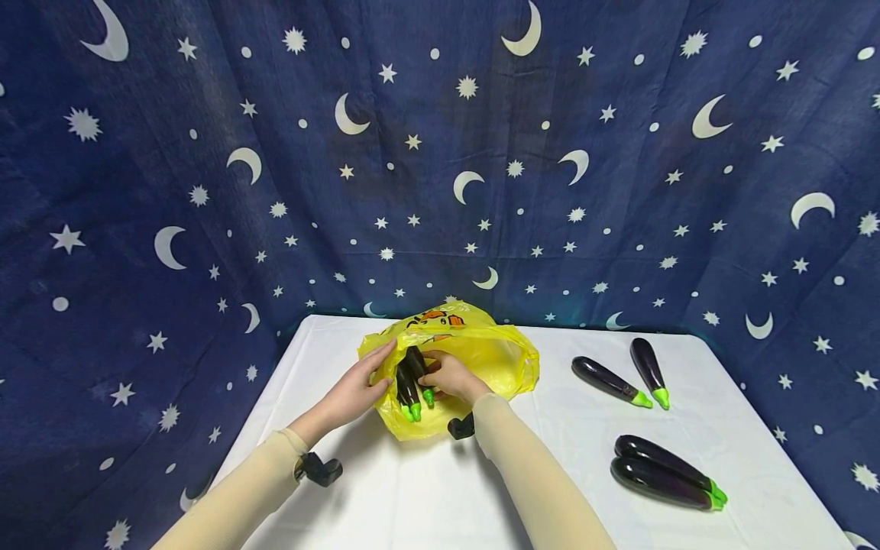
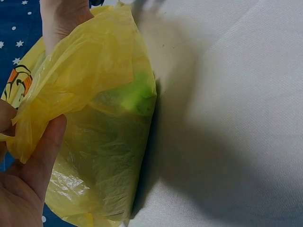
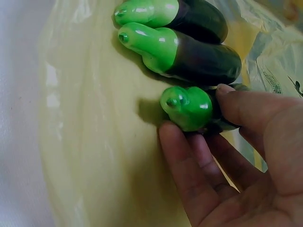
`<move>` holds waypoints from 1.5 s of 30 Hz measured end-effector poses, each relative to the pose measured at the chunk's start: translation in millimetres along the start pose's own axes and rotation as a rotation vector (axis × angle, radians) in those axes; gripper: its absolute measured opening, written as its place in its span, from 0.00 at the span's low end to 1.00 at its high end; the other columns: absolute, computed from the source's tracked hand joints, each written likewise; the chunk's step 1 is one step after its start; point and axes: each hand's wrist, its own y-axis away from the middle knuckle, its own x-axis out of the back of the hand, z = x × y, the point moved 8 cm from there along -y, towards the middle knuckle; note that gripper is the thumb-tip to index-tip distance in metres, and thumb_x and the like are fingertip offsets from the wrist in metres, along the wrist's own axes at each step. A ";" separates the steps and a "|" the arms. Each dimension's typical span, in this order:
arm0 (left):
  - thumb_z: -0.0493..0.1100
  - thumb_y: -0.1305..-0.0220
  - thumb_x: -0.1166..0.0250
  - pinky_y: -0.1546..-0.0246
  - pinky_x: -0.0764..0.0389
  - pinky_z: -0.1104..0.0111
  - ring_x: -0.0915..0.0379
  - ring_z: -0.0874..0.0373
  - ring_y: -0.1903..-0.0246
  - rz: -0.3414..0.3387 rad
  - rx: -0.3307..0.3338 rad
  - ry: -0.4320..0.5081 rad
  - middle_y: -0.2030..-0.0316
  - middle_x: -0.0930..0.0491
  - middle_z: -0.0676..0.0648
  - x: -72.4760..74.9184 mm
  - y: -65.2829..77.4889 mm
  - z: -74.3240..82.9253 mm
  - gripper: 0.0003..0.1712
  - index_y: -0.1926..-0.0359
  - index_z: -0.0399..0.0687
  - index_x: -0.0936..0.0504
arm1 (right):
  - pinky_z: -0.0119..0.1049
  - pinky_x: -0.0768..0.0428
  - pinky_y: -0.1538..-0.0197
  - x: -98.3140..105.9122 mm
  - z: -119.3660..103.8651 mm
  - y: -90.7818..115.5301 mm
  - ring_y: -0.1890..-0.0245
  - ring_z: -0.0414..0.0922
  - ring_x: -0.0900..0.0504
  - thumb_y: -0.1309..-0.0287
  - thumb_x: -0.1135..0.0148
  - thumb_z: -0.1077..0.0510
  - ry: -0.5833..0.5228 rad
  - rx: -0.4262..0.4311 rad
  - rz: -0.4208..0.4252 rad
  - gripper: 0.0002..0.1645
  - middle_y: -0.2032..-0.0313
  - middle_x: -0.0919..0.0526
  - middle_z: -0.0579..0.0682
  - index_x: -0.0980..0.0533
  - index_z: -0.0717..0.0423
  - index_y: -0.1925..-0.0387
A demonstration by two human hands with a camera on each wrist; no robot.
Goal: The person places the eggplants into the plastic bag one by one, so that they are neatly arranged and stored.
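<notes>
A yellow plastic bag [image 1: 505,345] lies on its side with its mouth toward me. My left hand [image 1: 352,396] pinches the bag's left rim; in the left wrist view, a fold of plastic is between thumb [image 2: 47,146] and fingers. Inside the bag, my right hand [image 1: 454,376] grips a dark purple eggplant [image 3: 189,108] with a bright green cap, thumb on one side and fingers on the other. Beside it in the bag lie two more eggplants [image 3: 203,59], side by side, caps toward the opening. Their far ends are partly hidden.
On the white table [image 1: 543,458], to the right, one eggplant [image 1: 608,380] lies near another eggplant [image 1: 648,367]. Closer to me, a touching pair of eggplants [image 1: 663,483] lies. A dark blue curtain [image 1: 440,153] with moons and stars hangs behind.
</notes>
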 end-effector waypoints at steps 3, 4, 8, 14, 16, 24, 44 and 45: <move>0.34 0.29 0.38 0.27 0.42 0.49 0.48 0.45 0.24 0.000 -0.005 0.000 0.23 0.43 0.42 -0.3 -0.3 0.6 0.42 0.19 0.48 0.45 | 0.47 0.13 0.56 0.3 -0.3 0.6 0.57 0.50 0.18 0.36 0.32 0.63 0.016 0.004 0.015 0.39 0.49 0.20 0.59 0.34 0.54 0.26; 0.34 0.29 0.38 0.27 0.42 0.49 0.48 0.45 0.24 0.000 -0.006 0.000 0.23 0.43 0.42 -0.3 -0.3 0.7 0.42 0.19 0.48 0.45 | 0.47 0.12 0.56 0.4 -0.5 0.7 0.58 0.50 0.17 0.36 0.32 0.63 0.018 0.007 0.018 0.39 0.49 0.20 0.59 0.34 0.54 0.26; 0.34 0.29 0.38 0.27 0.42 0.50 0.48 0.45 0.24 0.001 -0.009 -0.001 0.23 0.43 0.42 -0.3 -0.4 0.9 0.42 0.19 0.48 0.45 | 0.47 0.12 0.56 0.6 -0.8 1.0 0.58 0.50 0.18 0.36 0.31 0.63 0.029 0.015 0.024 0.39 0.49 0.20 0.59 0.34 0.54 0.26; 0.34 0.29 0.38 0.27 0.42 0.50 0.48 0.45 0.24 0.000 -0.005 -0.002 0.23 0.42 0.42 -0.6 -0.6 0.1 0.42 0.19 0.47 0.45 | 0.49 0.12 0.57 1.9 -1.4 1.5 0.59 0.50 0.17 0.37 0.31 0.63 0.026 0.026 0.029 0.40 0.49 0.20 0.60 0.34 0.57 0.26; 0.34 0.29 0.38 0.27 0.42 0.50 0.48 0.45 0.24 -0.001 0.003 0.002 0.23 0.42 0.42 -0.7 -0.7 -0.2 0.42 0.19 0.48 0.45 | 0.50 0.12 0.57 2.5 -1.9 1.8 0.60 0.51 0.17 0.37 0.31 0.64 0.020 0.031 0.026 0.41 0.48 0.20 0.62 0.35 0.58 0.26; 0.34 0.29 0.38 0.28 0.40 0.50 0.46 0.44 0.25 -0.002 0.016 0.006 0.23 0.42 0.42 -1.2 -0.4 -0.2 0.42 0.19 0.49 0.45 | 0.51 0.13 0.55 8.4 -7.1 8.6 0.59 0.52 0.17 0.38 0.31 0.64 0.016 0.060 0.026 0.42 0.44 0.23 0.66 0.37 0.63 0.26; 0.34 0.29 0.38 0.29 0.38 0.50 0.46 0.45 0.25 -0.007 0.006 0.012 0.23 0.42 0.43 -3.0 -1.2 -0.3 0.42 0.19 0.48 0.44 | 0.48 0.13 0.56 24.2 -11.2 30.9 0.51 0.54 0.18 0.37 0.31 0.59 0.091 0.103 -0.020 0.40 0.40 0.23 0.62 0.34 0.59 0.26; 0.34 0.29 0.38 0.29 0.38 0.50 0.46 0.45 0.25 -0.008 0.004 0.011 0.23 0.42 0.43 -3.2 -1.2 -0.4 0.42 0.19 0.47 0.44 | 0.48 0.13 0.56 25.7 -11.3 32.7 0.51 0.54 0.18 0.37 0.31 0.59 0.105 0.110 -0.022 0.40 0.40 0.23 0.62 0.34 0.59 0.26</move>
